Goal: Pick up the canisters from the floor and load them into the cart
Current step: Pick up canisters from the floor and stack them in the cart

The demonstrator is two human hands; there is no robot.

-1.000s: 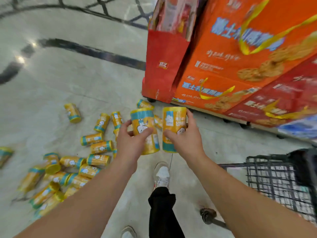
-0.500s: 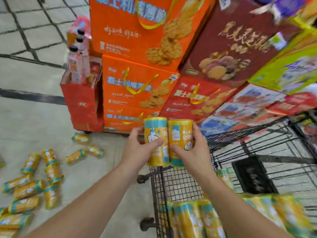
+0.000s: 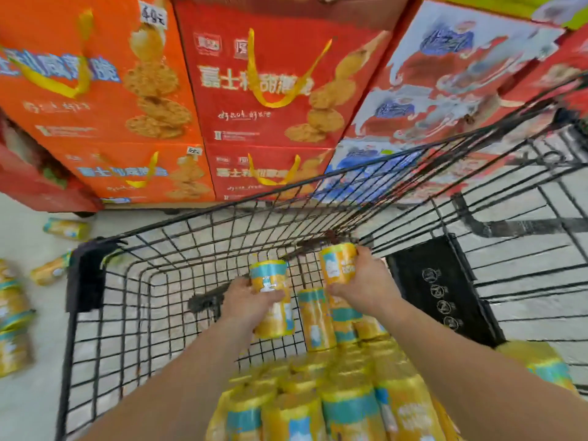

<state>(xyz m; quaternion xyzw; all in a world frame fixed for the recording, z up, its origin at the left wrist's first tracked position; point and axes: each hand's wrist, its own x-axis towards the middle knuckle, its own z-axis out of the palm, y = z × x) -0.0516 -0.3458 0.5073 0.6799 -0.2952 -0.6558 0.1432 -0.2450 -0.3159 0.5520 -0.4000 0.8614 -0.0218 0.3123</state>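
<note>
The job looks well under way but not finished. Both arms reach down into the black wire cart (image 3: 95,313), each hand carrying 1 yellow canister with a teal band. The left hand (image 3: 251,300) has its fingers wrapped round the middle of the left canister (image 3: 269,272), which is held roughly upright above the mesh bottom. The right hand (image 3: 366,286) clasps the right canister (image 3: 337,264) from the side, slightly higher and nearer the far wire wall. Neither canister appears to be set down yet; I judge both to be on the way to a spot beside the upright canister (image 3: 316,319) standing between the 2 hands. A dense batch of loaded canisters (image 3: 318,402) already fills the near end of the basket, though blur makes a count impossible. The far-left part of the basket is bare mesh, so room is left. Outside the cart, on the pale floor (image 3: 28,409) to the left, several floor canisters (image 3: 66,229) lie on their sides, not yet picked up, and more may sit beyond the edge of view. Stacked orange boxes (image 3: 95,90) rise behind the cart, and a black panel (image 3: 439,291) lies inside it on the right.
</note>
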